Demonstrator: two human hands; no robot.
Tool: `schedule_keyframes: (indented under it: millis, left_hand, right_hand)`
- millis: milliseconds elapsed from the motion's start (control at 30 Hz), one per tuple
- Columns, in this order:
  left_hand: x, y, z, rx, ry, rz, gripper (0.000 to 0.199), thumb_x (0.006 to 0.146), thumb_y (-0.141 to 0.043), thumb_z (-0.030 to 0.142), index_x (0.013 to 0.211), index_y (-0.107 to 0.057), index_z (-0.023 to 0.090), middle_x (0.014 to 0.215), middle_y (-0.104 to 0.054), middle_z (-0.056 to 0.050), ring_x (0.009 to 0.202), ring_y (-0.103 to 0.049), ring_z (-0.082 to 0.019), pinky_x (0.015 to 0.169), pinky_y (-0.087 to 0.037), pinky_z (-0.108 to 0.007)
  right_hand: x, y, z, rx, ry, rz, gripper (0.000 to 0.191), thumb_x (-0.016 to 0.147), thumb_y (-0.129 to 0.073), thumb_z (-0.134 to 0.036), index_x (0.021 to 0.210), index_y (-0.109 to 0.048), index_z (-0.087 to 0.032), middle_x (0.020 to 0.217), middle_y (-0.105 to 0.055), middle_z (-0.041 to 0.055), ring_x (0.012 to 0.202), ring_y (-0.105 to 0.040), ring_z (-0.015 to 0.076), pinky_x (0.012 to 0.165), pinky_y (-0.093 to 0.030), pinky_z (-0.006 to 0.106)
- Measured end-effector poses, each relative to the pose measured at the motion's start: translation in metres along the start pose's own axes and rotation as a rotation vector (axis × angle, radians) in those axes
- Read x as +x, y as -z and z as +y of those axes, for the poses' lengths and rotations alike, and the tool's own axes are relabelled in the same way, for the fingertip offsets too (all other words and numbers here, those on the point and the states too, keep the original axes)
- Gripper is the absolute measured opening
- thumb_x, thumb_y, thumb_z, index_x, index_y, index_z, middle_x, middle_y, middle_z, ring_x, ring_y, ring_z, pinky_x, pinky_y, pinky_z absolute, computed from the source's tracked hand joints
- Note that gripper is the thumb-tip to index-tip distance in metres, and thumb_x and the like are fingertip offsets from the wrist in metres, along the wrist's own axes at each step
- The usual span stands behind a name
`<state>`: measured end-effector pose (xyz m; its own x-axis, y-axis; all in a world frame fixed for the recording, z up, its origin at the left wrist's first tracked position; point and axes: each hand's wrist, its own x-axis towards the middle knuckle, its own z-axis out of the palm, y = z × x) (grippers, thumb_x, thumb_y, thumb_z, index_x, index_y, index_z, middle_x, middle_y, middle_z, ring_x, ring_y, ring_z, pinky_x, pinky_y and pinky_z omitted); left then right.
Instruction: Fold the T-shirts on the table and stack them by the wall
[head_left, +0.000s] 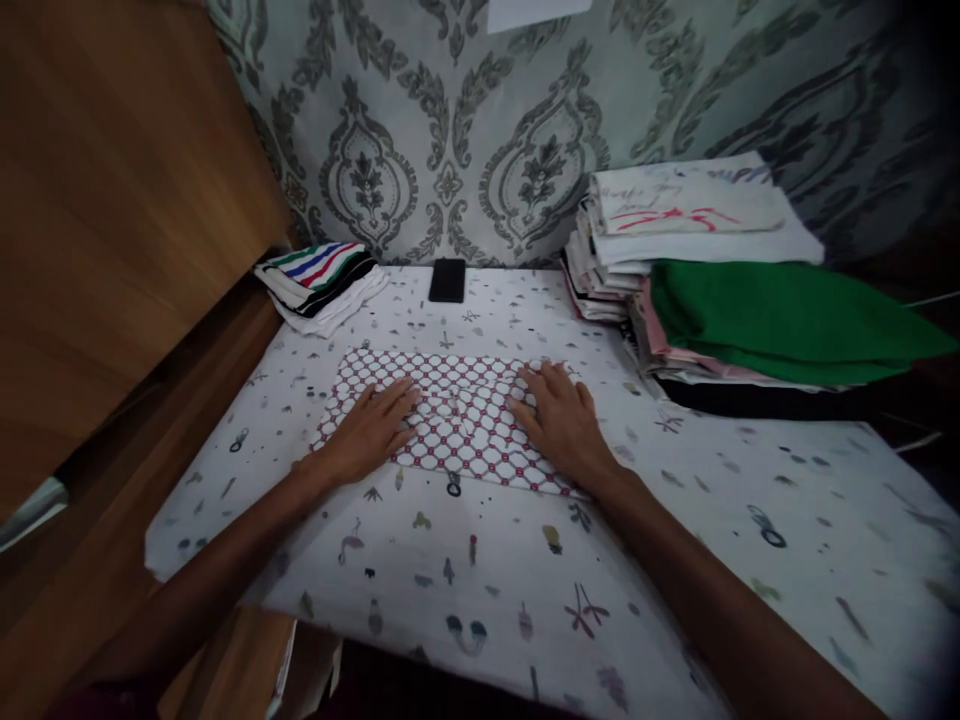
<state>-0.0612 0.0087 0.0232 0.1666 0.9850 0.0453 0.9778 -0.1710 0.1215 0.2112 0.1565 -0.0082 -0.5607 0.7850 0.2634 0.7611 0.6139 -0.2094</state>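
A folded white cloth with a red and black lattice pattern [465, 425] lies flat on the table, which has a printed white cover [480, 600]. My left hand [371, 428] rests palm down on the cloth's left part, its fingers spread. On the right part lies my right hand [562, 420], also flat with fingers apart. Between the two hands the middle of the cloth shows a few creases. Neither hand grips anything.
Folded cloths with a striped one on top [322, 275] sit at the back left, beside a wooden panel [127, 180]. A black phone-like object [447, 281] lies near the patterned curtain [450, 130]. At right stand stacked fabrics [682, 215] and a green cloth [780, 315].
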Motion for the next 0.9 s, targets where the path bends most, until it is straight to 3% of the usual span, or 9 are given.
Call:
schedule_keyframes:
  millis: [167,267,433,533,633,733,833,900]
  left_hand:
    - [0.013,0.001,-0.003,-0.042,-0.014,0.017,0.060,0.104,-0.025,0.050,0.152,-0.035,0.016,0.162,-0.034,-0.014,0.151,-0.027,-0.022,0.124,-0.020,-0.044]
    - [0.028,-0.001,0.003,-0.107,-0.059,0.017,0.058,0.104,-0.028,0.049,0.150,-0.039,0.016,0.160,-0.038,-0.015,0.149,-0.033,-0.023,0.121,-0.028,-0.041]
    - [0.035,-0.009,0.011,-0.139,-0.071,-0.014,0.055,0.104,-0.028,0.046,0.146,-0.046,0.016,0.160,-0.038,-0.015,0.149,-0.032,-0.026,0.122,-0.025,-0.048]
    - [0.033,-0.010,0.011,-0.156,-0.066,-0.030,0.053,0.105,-0.028,0.045,0.148,-0.045,0.019,0.161,-0.035,-0.014,0.150,-0.029,-0.025,0.122,-0.023,-0.049]
    - [0.033,-0.010,0.010,-0.144,-0.072,-0.028,0.051,0.105,-0.029,0.043,0.148,-0.045,0.021,0.161,-0.036,-0.012,0.151,-0.027,-0.025,0.122,-0.022,-0.049]
    - [0.030,-0.009,0.011,-0.102,-0.086,-0.037,0.050,0.105,-0.027,0.045,0.147,-0.046,0.024,0.160,-0.038,-0.009,0.152,-0.026,-0.025,0.122,-0.022,-0.051]
    - [0.021,-0.008,0.010,-0.059,-0.097,-0.052,0.056,0.104,-0.025,0.051,0.150,-0.040,0.024,0.161,-0.036,-0.009,0.152,-0.025,-0.024,0.122,-0.020,-0.052]
    - [0.012,-0.008,0.008,-0.039,-0.079,-0.061,0.062,0.103,-0.023,0.056,0.154,-0.034,0.022,0.163,-0.032,-0.010,0.153,-0.023,-0.024,0.123,-0.017,-0.054]
  right_hand:
    - [0.017,0.009,-0.027,0.084,0.219,-0.057,0.042,0.098,-0.038,-0.029,0.134,-0.058,-0.020,0.151,-0.047,0.0158,0.145,-0.036,0.0332,0.113,-0.032,0.059]
    - [0.032,0.008,-0.042,0.152,0.298,-0.109,0.034,0.091,-0.045,-0.018,0.118,-0.065,-0.021,0.140,-0.058,0.0139,0.136,-0.046,0.0302,0.110,-0.037,0.053]
    - [0.037,0.000,-0.045,0.366,0.252,-0.024,0.019,0.080,-0.048,-0.010,0.089,-0.061,-0.021,0.100,-0.069,0.0099,0.101,-0.062,0.0259,0.092,-0.049,0.042]
    - [0.032,0.000,-0.043,0.453,0.210,0.074,0.018,0.078,-0.047,-0.010,0.085,-0.058,-0.022,0.096,-0.069,0.0084,0.095,-0.062,0.0252,0.090,-0.050,0.041]
    - [0.031,-0.001,-0.044,0.443,0.181,0.111,0.019,0.081,-0.047,-0.013,0.090,-0.061,-0.021,0.100,-0.070,0.0099,0.099,-0.063,0.0268,0.092,-0.050,0.043]
    - [0.030,-0.004,-0.050,0.375,0.222,0.075,0.029,0.090,-0.045,-0.021,0.112,-0.063,-0.019,0.119,-0.068,0.0134,0.115,-0.060,0.0285,0.100,-0.048,0.046]
    - [0.026,-0.010,-0.056,0.252,0.292,-0.016,0.044,0.100,-0.036,-0.033,0.137,-0.054,-0.019,0.147,-0.053,0.0152,0.138,-0.046,0.0287,0.112,-0.038,0.052]
    - [0.024,-0.015,-0.058,0.153,0.327,-0.103,0.050,0.103,-0.030,-0.039,0.144,-0.049,-0.019,0.155,-0.045,0.0147,0.145,-0.037,0.0291,0.116,-0.030,0.056]
